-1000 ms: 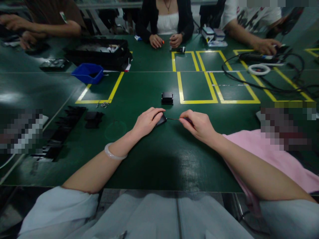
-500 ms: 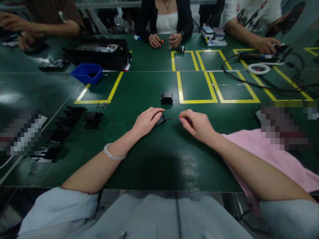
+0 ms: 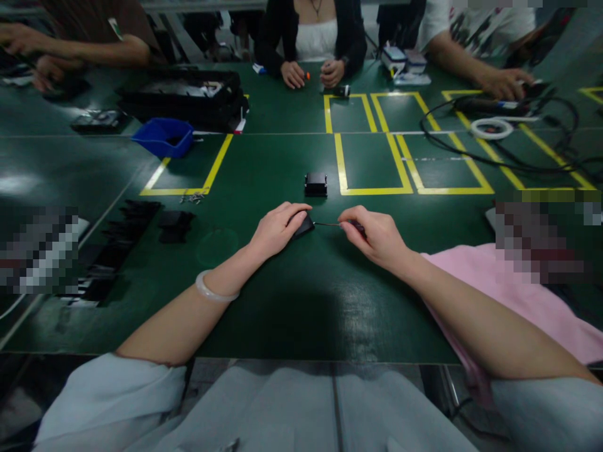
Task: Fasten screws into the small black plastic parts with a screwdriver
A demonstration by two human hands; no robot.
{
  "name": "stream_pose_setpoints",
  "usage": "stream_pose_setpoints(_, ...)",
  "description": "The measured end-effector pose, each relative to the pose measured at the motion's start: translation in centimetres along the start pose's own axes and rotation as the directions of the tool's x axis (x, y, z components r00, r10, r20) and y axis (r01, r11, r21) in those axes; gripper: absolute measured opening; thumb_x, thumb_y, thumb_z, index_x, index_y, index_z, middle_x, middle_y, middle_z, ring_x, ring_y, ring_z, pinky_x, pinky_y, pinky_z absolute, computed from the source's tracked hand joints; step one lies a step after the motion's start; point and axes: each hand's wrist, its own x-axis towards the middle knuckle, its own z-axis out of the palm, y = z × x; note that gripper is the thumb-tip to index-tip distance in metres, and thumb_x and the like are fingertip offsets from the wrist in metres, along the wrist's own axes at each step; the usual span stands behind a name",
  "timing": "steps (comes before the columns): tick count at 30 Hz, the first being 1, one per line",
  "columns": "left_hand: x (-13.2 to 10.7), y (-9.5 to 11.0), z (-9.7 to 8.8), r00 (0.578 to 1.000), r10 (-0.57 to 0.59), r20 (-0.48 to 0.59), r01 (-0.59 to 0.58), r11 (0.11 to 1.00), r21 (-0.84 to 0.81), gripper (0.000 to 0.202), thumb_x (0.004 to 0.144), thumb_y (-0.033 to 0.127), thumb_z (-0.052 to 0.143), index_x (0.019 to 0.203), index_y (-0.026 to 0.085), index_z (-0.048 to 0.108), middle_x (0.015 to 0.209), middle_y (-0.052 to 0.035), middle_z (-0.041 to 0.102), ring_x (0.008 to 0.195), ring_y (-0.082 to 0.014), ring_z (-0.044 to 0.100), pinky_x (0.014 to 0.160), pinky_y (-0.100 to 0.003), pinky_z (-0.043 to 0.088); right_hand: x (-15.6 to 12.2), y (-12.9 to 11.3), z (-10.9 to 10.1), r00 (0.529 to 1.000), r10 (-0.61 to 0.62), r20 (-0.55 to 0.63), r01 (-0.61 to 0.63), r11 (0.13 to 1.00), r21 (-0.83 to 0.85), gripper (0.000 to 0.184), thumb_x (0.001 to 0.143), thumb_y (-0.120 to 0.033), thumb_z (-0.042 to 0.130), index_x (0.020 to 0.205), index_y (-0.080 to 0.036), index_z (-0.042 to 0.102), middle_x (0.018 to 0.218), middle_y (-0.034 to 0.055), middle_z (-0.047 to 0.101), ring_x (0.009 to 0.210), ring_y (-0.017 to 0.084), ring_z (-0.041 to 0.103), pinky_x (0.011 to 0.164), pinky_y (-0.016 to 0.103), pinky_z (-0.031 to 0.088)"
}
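Observation:
On the green table, my left hand (image 3: 281, 230) is closed over a small black box-like part (image 3: 304, 226) and presses it to the surface. My right hand (image 3: 374, 233) grips a screwdriver (image 3: 327, 224) by its handle, mostly hidden in the fingers. Its thin shaft points left, and the tip meets the right end of the black part. Just beyond my hands sits a second black block (image 3: 315, 184) with small shiny bits at its sides.
Left of my arm lie a black part (image 3: 174, 225), a row of black pieces (image 3: 134, 226) and small screws (image 3: 192, 196). Farther back are a blue bin (image 3: 164, 138) and black trays (image 3: 183, 100). Pink cloth (image 3: 475, 270) lies under my right forearm; cables (image 3: 499, 160) and co-workers are beyond.
Both hands hold nearly the same place. My right hand's fingers have turned slightly around the screwdriver handle.

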Motion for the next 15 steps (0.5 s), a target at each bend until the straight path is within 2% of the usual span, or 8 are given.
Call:
stream_pose_setpoints(4,0.02,0.12,-0.05,1.000,-0.004,0.000,0.004,1.000,-0.005,0.043,0.106,0.043,0.035,0.129,0.024,0.066,0.117,-0.0058,0.068,0.109,-0.0221,0.064,0.098,-0.035,0.048,-0.01,-0.28,-0.05,1.000,0.000,-0.018,0.000,1.000,0.017,0.018,0.097,-0.027,0.047,0.108,-0.021,0.059,0.078,0.0015,0.068,0.062,0.014,0.061,0.062,0.026,0.044)
stream_pose_setpoints(10,-0.05,0.25,-0.11,1.000,-0.012,-0.002,0.012,1.000,-0.003,0.043,0.106,0.043,0.035,0.129,0.023,0.066,0.116,-0.0062,0.068,0.107,-0.0225,0.065,0.097,-0.035,0.048,0.08,0.04,-0.20,1.000,0.003,0.015,-0.003,1.000,-0.014,0.020,0.100,-0.033,0.045,0.099,-0.020,0.061,0.072,0.0013,0.065,0.059,0.014,0.058,0.060,0.026,0.042)
stream_pose_setpoints(15,-0.10,0.35,-0.13,1.000,-0.014,0.000,0.014,1.000,0.008,0.043,0.106,0.043,0.035,0.129,0.024,0.065,0.119,-0.0062,0.067,0.108,-0.0229,0.064,0.099,-0.036,0.048,0.05,-0.14,-0.15,0.997,-0.060,-0.041,0.060,0.998,-0.012,0.015,0.098,-0.024,0.048,0.105,-0.018,0.060,0.077,0.0018,0.068,0.061,0.014,0.062,0.061,0.024,0.044)
